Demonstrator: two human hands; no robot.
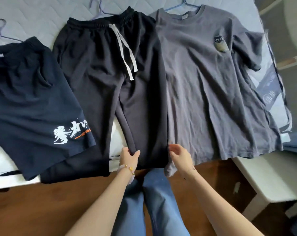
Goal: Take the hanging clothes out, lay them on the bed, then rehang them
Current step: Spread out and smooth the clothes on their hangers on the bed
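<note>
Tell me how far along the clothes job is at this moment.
Done: navy shorts, black trousers and grey T-shirt lie on the bed, hangers in them. In hand: the left hand pinches a trouser leg's hem; the right hand is at its other edge, grip unclear. Left: rehanging all three.

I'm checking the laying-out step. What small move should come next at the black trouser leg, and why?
Likely pull the hem of the black drawstring trousers toward the bed edge to smooth them: the left hand pinches one side of the leg, the right hand sits at the other, and creases show.
</note>
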